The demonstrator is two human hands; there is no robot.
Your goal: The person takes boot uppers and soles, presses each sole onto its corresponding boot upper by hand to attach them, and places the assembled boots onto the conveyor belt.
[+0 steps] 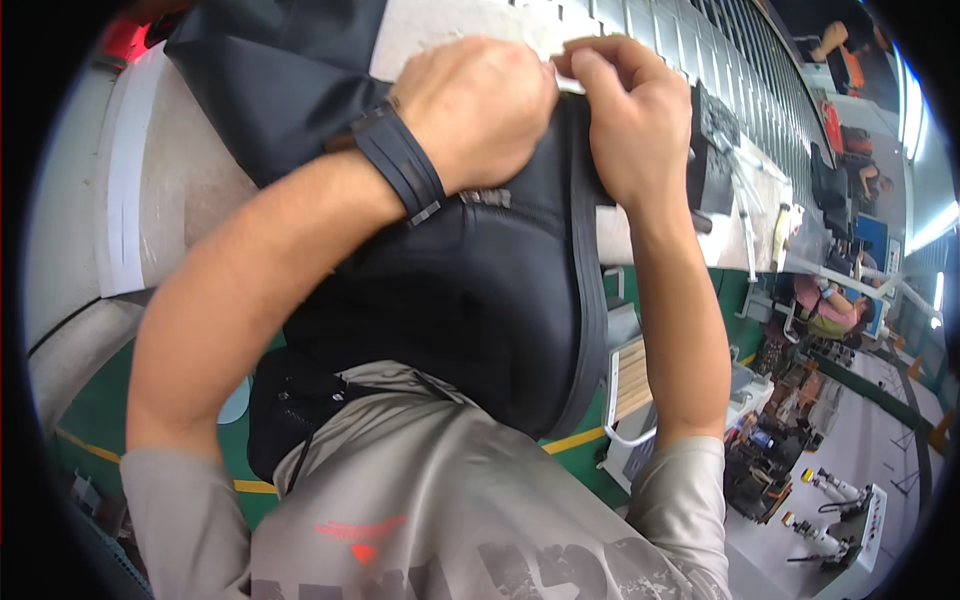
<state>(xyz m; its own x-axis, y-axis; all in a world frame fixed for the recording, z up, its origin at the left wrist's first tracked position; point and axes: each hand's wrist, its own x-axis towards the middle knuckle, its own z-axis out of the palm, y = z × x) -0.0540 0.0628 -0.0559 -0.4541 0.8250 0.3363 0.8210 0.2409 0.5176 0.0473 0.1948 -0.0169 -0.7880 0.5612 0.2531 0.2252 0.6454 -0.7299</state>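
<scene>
A black, smooth, leather-like bag or cover [500,250] hangs over the table's edge toward my lap, with a ribbed dark band [588,290] along its right side. A short metallic zipper-like strip [487,198] shows on it, below my left hand. My left hand [475,112], with a black band at its wrist, is closed in a fist over the upper part of the black piece. Close beside it my right hand [643,125] is closed in a pinch, its thumb against the fingers. Whatever the fingertips hold is too small or hidden to make out.
More black sheet material [280,85] lies at the upper left of the pale worktable [185,190]. Ribbed metal slats [740,60] run along the far right. Beyond are a white-framed cart [635,400], machine parts, and several people at work [830,305].
</scene>
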